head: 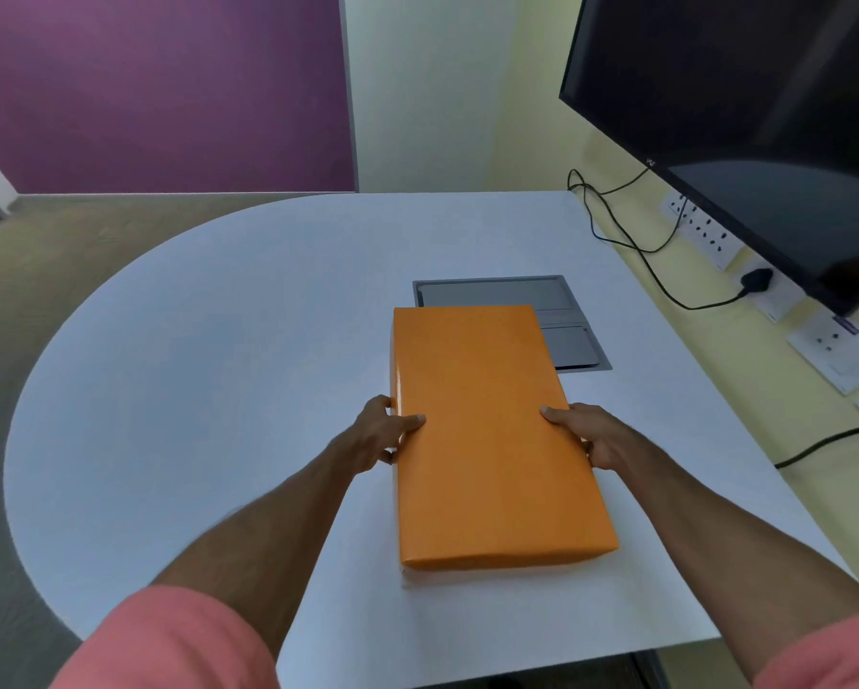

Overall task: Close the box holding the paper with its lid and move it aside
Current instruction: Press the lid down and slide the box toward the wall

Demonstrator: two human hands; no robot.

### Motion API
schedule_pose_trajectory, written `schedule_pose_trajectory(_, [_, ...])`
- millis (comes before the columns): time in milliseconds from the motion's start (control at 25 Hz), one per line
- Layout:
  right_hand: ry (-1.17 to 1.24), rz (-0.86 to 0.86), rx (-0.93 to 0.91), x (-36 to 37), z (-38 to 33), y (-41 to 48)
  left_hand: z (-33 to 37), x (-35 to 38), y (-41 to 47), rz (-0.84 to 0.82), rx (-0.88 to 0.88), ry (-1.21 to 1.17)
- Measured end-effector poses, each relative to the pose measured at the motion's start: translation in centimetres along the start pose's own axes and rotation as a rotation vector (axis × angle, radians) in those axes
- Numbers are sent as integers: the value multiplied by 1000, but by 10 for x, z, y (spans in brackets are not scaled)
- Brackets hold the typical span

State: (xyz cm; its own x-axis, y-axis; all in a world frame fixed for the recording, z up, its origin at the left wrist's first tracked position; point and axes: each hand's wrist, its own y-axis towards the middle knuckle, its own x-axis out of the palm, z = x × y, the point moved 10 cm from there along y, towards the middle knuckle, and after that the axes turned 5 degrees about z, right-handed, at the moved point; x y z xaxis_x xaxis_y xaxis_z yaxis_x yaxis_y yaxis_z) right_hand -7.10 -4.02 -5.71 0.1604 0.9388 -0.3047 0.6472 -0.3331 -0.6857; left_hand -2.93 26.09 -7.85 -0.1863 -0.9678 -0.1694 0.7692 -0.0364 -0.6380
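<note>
one orange box [492, 440], two hands, one table [218, 340], one monitor [765, 116]

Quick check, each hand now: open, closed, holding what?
Left hand: closed on the orange box's left edge.
Right hand: closed on its right edge.

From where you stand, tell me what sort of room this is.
Probably an office meeting room. A large dark screen hangs on the wall, a row of wall sockets runs under it, and the white table has a grey cable hatch set into its top.
</note>
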Motion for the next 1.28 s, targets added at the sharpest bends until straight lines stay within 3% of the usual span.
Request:
schedule_pose_trajectory(360, [115,-33,67,-79,13,9,23,62,-13,12,20,32])
schedule_pose_trajectory(680, [-10,-41,18,-187,28,23,48,176,-36,9,43,37])
schedule_pose_trajectory(1280, [27,104,-14,-340,80,52,55,347,-56,-41,29,49])
